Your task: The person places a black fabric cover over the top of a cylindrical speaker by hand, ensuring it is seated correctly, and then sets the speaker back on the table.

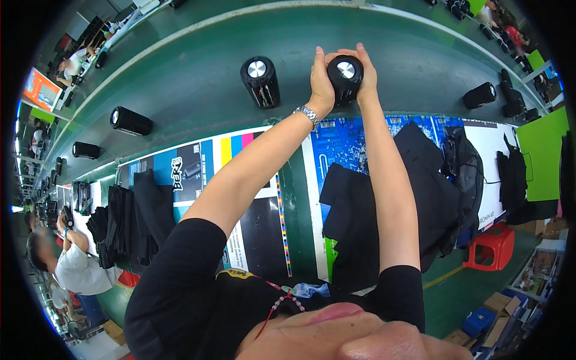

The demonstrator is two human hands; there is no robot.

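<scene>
A black cylindrical speaker (346, 84) with a shiny silver disc on its top stands upright at the far side, over the green belt (198, 78). My left hand (322, 83), with a metal watch at its wrist, is curved against the speaker's left side. Against the right side lies my right hand (368, 75), so the speaker is gripped between both palms. Some fingertips pass behind it and are hidden. Just left of my hands, a second black speaker (261, 84) stands apart on the belt with its silver disc up.
More speakers lie along the belt, one at left (131, 121) and one at right (480, 95). Black cloth pouches (141, 210) are piled left, and black cloth (414, 192) lies under my right arm. A red stool (489, 249) stands right; a co-worker (84, 264) sits left.
</scene>
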